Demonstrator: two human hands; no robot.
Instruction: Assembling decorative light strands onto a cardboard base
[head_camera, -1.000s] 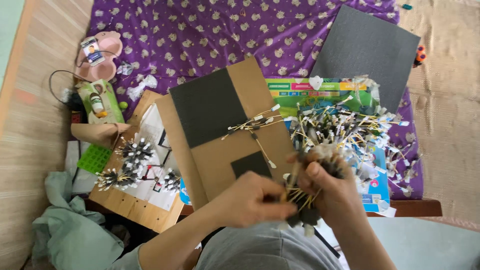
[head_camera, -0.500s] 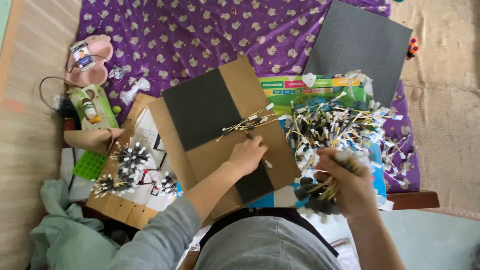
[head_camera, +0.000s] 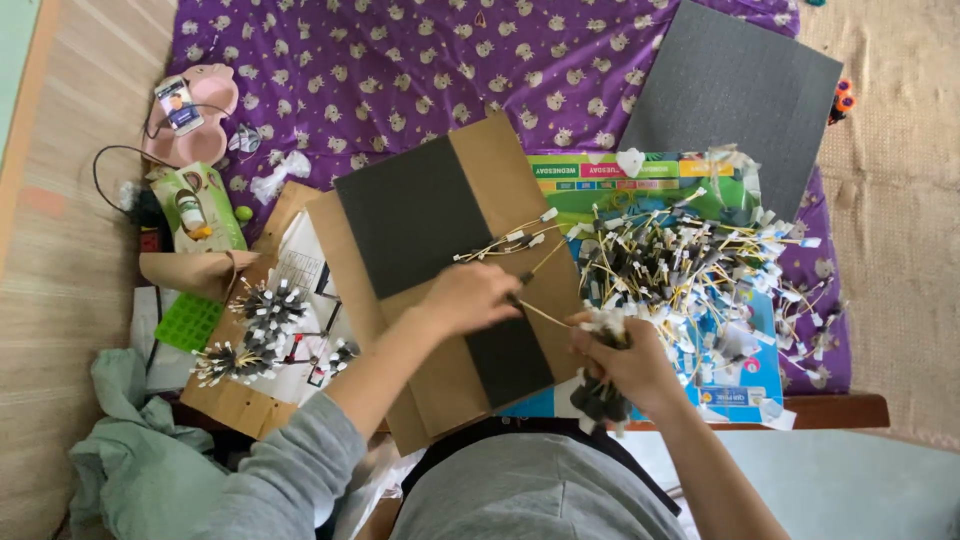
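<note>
My left hand (head_camera: 472, 297) is over a brown cardboard sheet (head_camera: 500, 170) with a dark grey strip on it, fingers pinched on one thin yellow stick with a dark tip. My right hand (head_camera: 620, 358) grips a bundle of these sticks (head_camera: 598, 398), its ends pointing down toward my lap. A few loose sticks (head_camera: 505, 242) lie on the cardboard just beyond my left hand. A big heap of the same sticks with white and grey ends (head_camera: 690, 265) lies to the right on colourful printed paper.
Finished stick bundles (head_camera: 255, 325) lie on papers at left. A dark grey sheet (head_camera: 735, 85) rests far right on the purple patterned cloth (head_camera: 380, 70). A pink case with a phone (head_camera: 190, 110), a green box (head_camera: 200, 205), a green grid (head_camera: 188, 322) and a teal cloth (head_camera: 130, 470) sit left.
My left hand went from my right hand out onto the cardboard, and now sits closer to the right hand, pinching a stick. The right hand kept its bundle.
</note>
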